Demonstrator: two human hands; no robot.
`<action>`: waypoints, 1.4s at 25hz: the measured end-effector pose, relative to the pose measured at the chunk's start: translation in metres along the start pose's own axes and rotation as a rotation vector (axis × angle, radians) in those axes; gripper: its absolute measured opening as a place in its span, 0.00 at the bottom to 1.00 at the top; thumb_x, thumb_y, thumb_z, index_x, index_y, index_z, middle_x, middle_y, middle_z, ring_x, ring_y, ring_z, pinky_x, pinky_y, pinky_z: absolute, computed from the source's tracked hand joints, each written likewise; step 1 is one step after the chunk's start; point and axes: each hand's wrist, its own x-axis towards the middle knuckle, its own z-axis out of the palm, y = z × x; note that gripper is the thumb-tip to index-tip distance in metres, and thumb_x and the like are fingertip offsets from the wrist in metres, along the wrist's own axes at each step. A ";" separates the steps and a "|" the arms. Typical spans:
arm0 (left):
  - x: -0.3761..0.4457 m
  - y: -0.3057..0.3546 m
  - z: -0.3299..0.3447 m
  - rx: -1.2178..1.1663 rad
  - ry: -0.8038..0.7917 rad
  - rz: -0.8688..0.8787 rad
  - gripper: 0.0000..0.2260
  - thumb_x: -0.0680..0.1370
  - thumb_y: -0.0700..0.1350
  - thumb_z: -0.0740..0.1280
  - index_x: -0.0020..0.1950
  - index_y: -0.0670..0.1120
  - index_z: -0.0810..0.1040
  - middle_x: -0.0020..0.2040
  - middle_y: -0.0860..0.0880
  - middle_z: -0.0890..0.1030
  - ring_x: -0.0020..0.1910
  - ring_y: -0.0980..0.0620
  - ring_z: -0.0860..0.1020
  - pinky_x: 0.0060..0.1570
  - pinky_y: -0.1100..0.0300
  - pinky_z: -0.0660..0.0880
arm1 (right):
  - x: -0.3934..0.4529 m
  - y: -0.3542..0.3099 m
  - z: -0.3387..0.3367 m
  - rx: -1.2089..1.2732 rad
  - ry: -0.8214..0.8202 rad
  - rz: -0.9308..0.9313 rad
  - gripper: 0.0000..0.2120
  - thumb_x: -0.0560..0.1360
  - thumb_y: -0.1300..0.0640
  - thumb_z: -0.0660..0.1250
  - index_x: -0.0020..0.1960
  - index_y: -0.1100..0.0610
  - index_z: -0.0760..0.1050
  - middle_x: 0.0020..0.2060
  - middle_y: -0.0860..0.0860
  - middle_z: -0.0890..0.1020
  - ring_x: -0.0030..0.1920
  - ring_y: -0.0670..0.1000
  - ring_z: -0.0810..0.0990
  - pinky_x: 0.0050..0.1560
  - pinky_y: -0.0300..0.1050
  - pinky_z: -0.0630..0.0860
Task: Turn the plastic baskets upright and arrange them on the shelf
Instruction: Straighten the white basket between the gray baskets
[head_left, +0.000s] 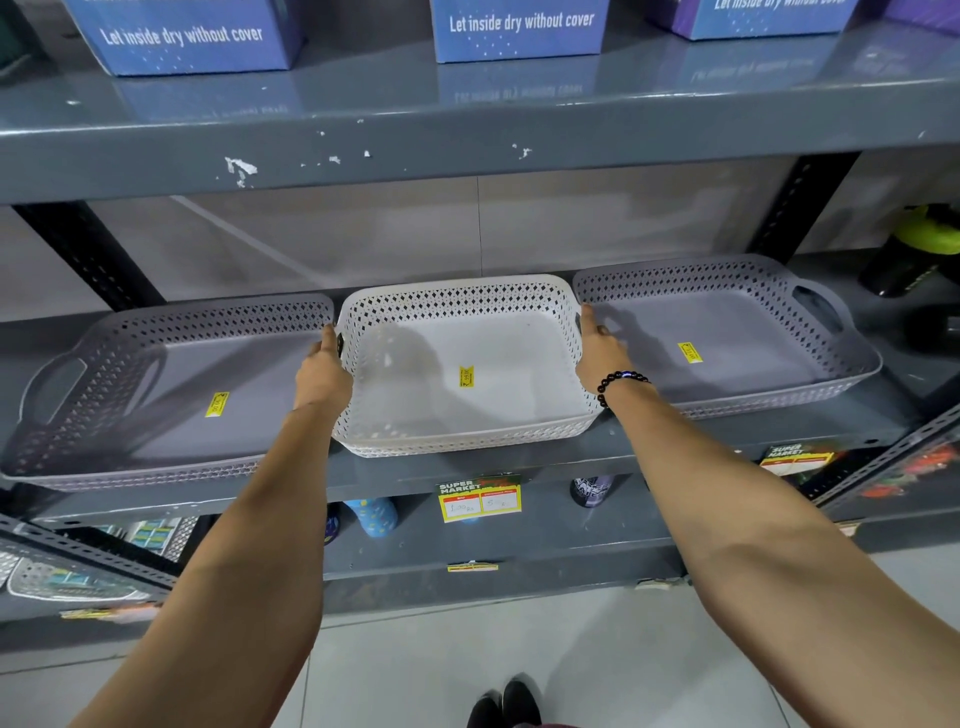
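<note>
Three shallow perforated plastic baskets stand upright in a row on the grey middle shelf (467, 470). The white basket (415, 384) is in the middle, and its front edge overhangs the shelf a little. A grey basket (171, 410) lies to its left and another grey basket (737, 338) to its right. Each has a yellow price sticker inside. My left hand (323, 371) grips the white basket's left end. At the right end is my right hand (597, 348), wearing a dark bead bracelet, holding that side.
Blue boxes (519, 28) stand on the shelf above (363, 156), close over the baskets. Dark bottles with a green lid (914, 254) sit at the far right of the middle shelf. A price tag (479, 499) hangs on its front edge. Bottles and goods fill the lower shelf.
</note>
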 end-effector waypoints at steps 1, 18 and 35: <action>-0.001 0.000 0.000 -0.005 0.002 -0.002 0.31 0.78 0.30 0.53 0.79 0.45 0.50 0.73 0.37 0.66 0.66 0.33 0.69 0.63 0.44 0.69 | -0.001 0.000 0.000 0.006 0.000 0.007 0.37 0.75 0.73 0.55 0.78 0.59 0.40 0.55 0.64 0.73 0.42 0.55 0.73 0.36 0.45 0.69; -0.015 -0.001 0.000 -0.007 0.004 0.005 0.30 0.78 0.30 0.53 0.78 0.45 0.51 0.71 0.37 0.68 0.65 0.33 0.70 0.61 0.44 0.70 | -0.015 0.002 0.002 0.089 0.020 0.041 0.38 0.75 0.73 0.55 0.78 0.56 0.41 0.62 0.66 0.72 0.57 0.64 0.77 0.50 0.53 0.75; -0.023 -0.001 -0.001 -0.016 0.013 -0.004 0.32 0.77 0.29 0.52 0.79 0.46 0.49 0.73 0.38 0.66 0.66 0.34 0.70 0.63 0.45 0.69 | -0.023 0.002 -0.001 0.109 0.013 0.048 0.37 0.75 0.73 0.55 0.78 0.56 0.41 0.62 0.66 0.72 0.51 0.60 0.77 0.46 0.47 0.73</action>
